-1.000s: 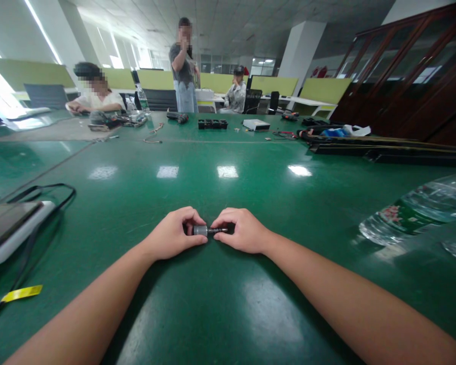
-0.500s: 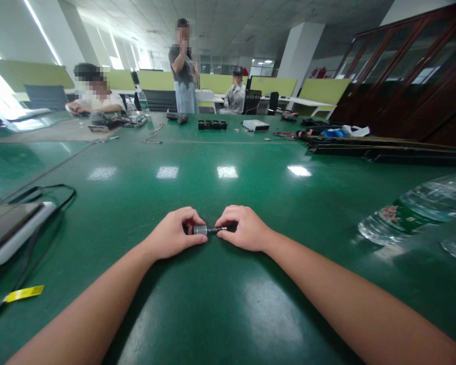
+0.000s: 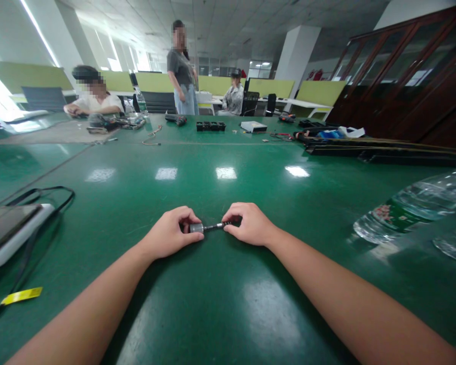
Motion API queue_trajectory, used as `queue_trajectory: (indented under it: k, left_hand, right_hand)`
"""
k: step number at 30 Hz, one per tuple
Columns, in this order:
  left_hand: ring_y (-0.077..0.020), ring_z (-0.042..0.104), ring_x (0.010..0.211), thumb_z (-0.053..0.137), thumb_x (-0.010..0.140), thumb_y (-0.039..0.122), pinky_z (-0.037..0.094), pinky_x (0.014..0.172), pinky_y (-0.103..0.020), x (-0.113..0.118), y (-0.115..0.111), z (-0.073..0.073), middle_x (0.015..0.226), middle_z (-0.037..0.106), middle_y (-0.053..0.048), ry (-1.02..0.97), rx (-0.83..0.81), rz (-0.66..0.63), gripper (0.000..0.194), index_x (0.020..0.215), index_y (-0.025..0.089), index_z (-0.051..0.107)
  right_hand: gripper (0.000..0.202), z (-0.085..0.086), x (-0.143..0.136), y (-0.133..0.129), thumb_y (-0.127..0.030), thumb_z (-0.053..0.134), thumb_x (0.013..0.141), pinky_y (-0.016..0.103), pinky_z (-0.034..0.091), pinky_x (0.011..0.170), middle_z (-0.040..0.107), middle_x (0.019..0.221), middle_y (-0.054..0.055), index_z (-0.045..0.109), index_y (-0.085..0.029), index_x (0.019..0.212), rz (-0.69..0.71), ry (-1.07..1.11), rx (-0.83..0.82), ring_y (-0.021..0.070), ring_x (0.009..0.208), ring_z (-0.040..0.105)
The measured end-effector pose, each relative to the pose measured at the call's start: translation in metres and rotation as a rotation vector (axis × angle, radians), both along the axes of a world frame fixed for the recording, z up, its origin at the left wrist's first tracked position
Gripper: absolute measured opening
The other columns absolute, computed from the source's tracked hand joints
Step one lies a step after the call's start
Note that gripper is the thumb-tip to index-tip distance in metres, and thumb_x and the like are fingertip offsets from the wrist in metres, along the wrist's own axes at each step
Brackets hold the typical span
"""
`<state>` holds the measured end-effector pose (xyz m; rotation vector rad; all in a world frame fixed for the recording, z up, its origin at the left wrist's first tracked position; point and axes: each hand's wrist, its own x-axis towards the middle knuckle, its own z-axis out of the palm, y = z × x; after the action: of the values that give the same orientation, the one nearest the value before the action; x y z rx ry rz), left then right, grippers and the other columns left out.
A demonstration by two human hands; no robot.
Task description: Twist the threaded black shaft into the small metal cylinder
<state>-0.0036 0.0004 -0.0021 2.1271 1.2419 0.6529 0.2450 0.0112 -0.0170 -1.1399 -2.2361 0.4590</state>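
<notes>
My left hand (image 3: pixel 172 231) is closed at the centre of the table, thumb and fingers around a short grey metal cylinder (image 3: pixel 196 228). A thin dark rod (image 3: pixel 213 226) runs from the cylinder's right end to my right hand (image 3: pixel 253 226). There, thumb and forefinger pinch a small dark ridged piece with a silvery collar (image 3: pixel 219 225) at its left side. The rod lies nearly level, low over the green tabletop (image 3: pixel 190 294). My right fingers partly cover the ridged piece, so its exact kind is unclear.
At the right lies a clear water bottle (image 3: pixel 406 213), and at the left a phone-like device (image 3: pixel 11 225) with a black cord (image 3: pixel 63 208). Along the far side are a black slotted part (image 3: pixel 210 126), a white box (image 3: pixel 253 126) and long black strips (image 3: pixel 383 149). Several people are beyond.
My right hand has moved slightly right, away from the left, and more of the thin rod shows between them. The standing person's raised arm has come down.
</notes>
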Motion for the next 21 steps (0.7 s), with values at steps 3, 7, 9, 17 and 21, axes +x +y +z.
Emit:
queue_trajectory:
  k: [3,7,9,17,21]
  left_hand:
    - [-0.0152,0.057,0.065,0.077,0.072,0.035,0.044,0.062,-0.027,-0.0012,0.0002,0.0002,0.075,0.059,0.001,0.006,0.008,0.007,0.025,0.086,0.017,0.066]
    - [-0.0154,0.057,0.065,0.077,0.072,0.035,0.044,0.062,-0.027,-0.0017,0.0002,-0.0003,0.075,0.060,0.001,0.004,0.002,0.013,0.025,0.086,0.017,0.066]
    - [-0.0155,0.057,0.065,0.077,0.072,0.035,0.044,0.062,-0.027,-0.0013,0.0005,-0.0009,0.075,0.060,0.001,0.003,0.004,0.012,0.025,0.086,0.017,0.066]
    - [-0.0151,0.057,0.065,0.078,0.071,0.034,0.045,0.062,-0.027,-0.0013,0.0008,-0.0020,0.074,0.059,0.002,-0.015,0.014,-0.002,0.025,0.086,0.018,0.066]
    - [-0.0153,0.058,0.066,0.077,0.072,0.034,0.045,0.063,-0.027,-0.0012,0.0004,-0.0011,0.076,0.060,0.001,-0.021,0.006,-0.004,0.024,0.087,0.017,0.067]
  right_hand:
    - [0.008,-0.0013,0.0039,0.0025,-0.015,0.071,0.071,0.026,0.044,0.064,0.067,0.074,0.001,0.074,-0.018,0.077,-0.084,-0.014,-0.007,0.0133,0.067,0.058]
    - [0.009,-0.0018,0.0030,0.0022,-0.015,0.072,0.070,0.025,0.043,0.063,0.066,0.073,0.001,0.074,-0.019,0.078,-0.050,-0.014,-0.029,0.0127,0.067,0.058]
    - [0.009,-0.0013,0.0011,0.0010,-0.015,0.072,0.070,0.025,0.043,0.063,0.066,0.073,0.001,0.075,-0.019,0.078,-0.033,-0.011,-0.032,0.0126,0.067,0.058]
    - [0.010,-0.0001,-0.0015,-0.0004,-0.014,0.072,0.070,0.025,0.044,0.064,0.066,0.074,0.001,0.074,-0.018,0.079,0.004,0.033,-0.035,0.0126,0.067,0.059]
    - [0.010,0.0008,-0.0007,-0.0008,-0.013,0.072,0.070,0.025,0.045,0.065,0.067,0.075,0.001,0.074,-0.018,0.078,0.020,0.034,-0.036,0.0129,0.068,0.059]
